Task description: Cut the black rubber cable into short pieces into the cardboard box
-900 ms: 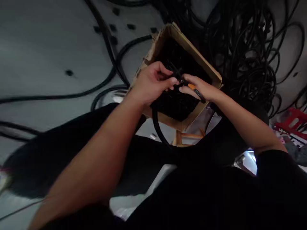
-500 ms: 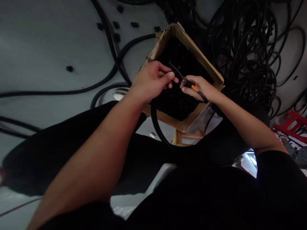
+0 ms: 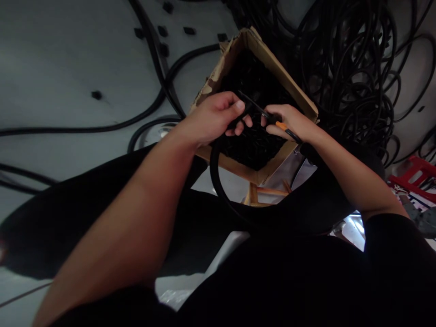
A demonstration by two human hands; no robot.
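Observation:
My left hand (image 3: pixel 218 117) is closed around the end of a black rubber hose (image 3: pixel 214 170), which loops down toward my lap. A short dark end of it sticks out past my thumb, close to the scissors' blades. In my right hand (image 3: pixel 289 119) is a pair of scissors (image 3: pixel 282 126) with orange and black handles, the blades pointing up and left. Whether the blades touch the hose I cannot tell. Both hands are over an open cardboard box (image 3: pixel 284 75), which holds many small black pieces (image 3: pixel 254 152).
A large tangle of black hoses (image 3: pixel 354 91) lies right of the box. Thicker black hose (image 3: pixel 155 54) crosses the grey floor at left, with several small black pieces (image 3: pixel 96 95) scattered there. A wooden stool (image 3: pixel 252 193) is below the box, and a red plastic object (image 3: pixel 415 175) is far right.
My left hand has shifted slightly down and left, its fingers turned so more of the hose end shows. The right hand with the scissors has moved a little to the right.

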